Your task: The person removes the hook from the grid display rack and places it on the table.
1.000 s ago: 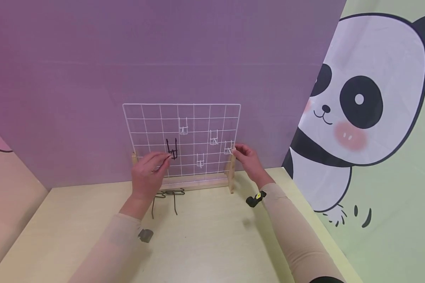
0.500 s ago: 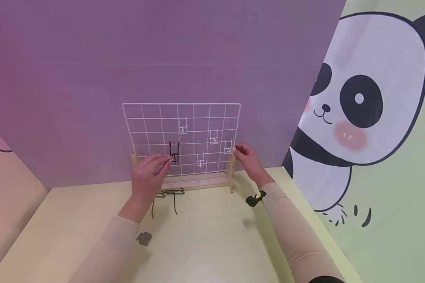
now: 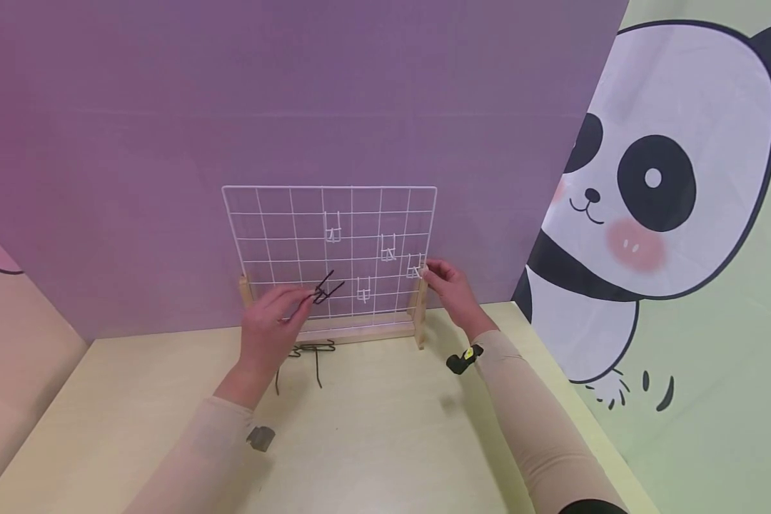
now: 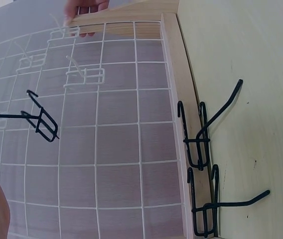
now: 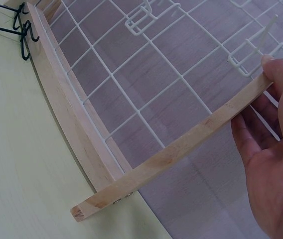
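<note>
My left hand [image 3: 271, 323] pinches the rod of a black wire hook [image 4: 46, 119] between thumb and fingers. In the head view this hook is tilted, its two prongs pointing up to the right, in front of a white wire grid panel [image 3: 350, 187]. Whether it touches the wires I cannot tell. On the other side my right hand [image 3: 452, 291] grips the top of the stand's wooden upright [image 5: 181, 147], thumb at the front and fingers behind. Several white hooks [image 3: 333, 234] hang on the grid, one of them close to my right thumb.
Two more black hooks [image 4: 199, 140] lean against the wooden base at the grid's lower left, rods sticking out over the pale tabletop [image 3: 360, 442]. A purple wall [image 3: 501, 214] rises behind the grid, and a panda-printed wall [image 3: 700, 343] borders the right side.
The black hook in my left hand first came down slightly, upright, then tipped over so its prongs slant up to the right. My right hand has kept its grip on the upright.
</note>
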The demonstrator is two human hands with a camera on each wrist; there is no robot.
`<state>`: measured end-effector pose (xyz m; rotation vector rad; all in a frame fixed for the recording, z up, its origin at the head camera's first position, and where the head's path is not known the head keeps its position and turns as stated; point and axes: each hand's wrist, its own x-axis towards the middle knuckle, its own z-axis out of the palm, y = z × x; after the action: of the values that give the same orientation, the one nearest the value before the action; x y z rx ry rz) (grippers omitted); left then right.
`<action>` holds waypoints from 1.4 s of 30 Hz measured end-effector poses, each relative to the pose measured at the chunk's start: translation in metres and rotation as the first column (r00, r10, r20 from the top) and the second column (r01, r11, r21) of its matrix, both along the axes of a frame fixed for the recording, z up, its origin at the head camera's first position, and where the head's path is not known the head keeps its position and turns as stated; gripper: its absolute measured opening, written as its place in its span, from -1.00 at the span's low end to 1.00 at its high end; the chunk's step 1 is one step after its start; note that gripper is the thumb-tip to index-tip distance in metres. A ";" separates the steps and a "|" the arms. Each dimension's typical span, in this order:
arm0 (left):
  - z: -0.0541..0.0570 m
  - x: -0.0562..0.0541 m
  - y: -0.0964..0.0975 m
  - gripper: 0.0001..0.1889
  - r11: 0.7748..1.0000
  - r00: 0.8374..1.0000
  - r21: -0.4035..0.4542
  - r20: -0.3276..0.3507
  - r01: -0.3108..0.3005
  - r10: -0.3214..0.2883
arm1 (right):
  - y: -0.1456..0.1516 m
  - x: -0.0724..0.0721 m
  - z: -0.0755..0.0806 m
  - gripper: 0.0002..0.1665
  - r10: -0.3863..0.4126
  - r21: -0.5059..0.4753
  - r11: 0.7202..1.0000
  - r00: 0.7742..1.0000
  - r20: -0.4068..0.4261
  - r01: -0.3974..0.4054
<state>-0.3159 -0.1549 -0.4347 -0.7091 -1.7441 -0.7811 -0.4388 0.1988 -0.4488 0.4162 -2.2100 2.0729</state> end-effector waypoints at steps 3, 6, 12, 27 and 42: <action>-0.001 0.000 0.001 -0.73 1.000 1.000 0.006 0.004 0.015 -0.015 | 0.000 0.000 0.000 -0.64 -0.001 0.000 1.000 1.000 -0.001 0.001; -0.002 -0.001 0.001 -0.75 1.000 1.000 -0.011 0.001 0.011 -0.011 | 0.000 0.000 0.000 -0.64 -0.001 0.001 1.000 1.000 -0.005 0.001; -0.005 0.000 0.002 -0.74 0.999 1.000 -0.048 0.017 0.022 -0.021 | 0.001 -0.001 -0.002 -0.62 0.005 0.003 1.000 1.000 -0.013 -0.005; -0.020 0.002 0.008 -0.76 0.994 0.996 -0.098 0.083 0.043 -0.035 | 0.001 0.000 -0.002 -0.61 -0.003 0.009 1.000 1.000 -0.002 0.003; -0.043 -0.005 0.019 -0.82 0.978 0.991 -0.187 0.114 0.088 -0.067 | 0.002 0.000 -0.002 -0.61 -0.001 0.024 1.000 1.000 -0.010 0.001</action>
<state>-0.3210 -0.1364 -0.4778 -0.8827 -1.9169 -0.7211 -0.4387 0.2005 -0.4504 0.4270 -2.2312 2.0409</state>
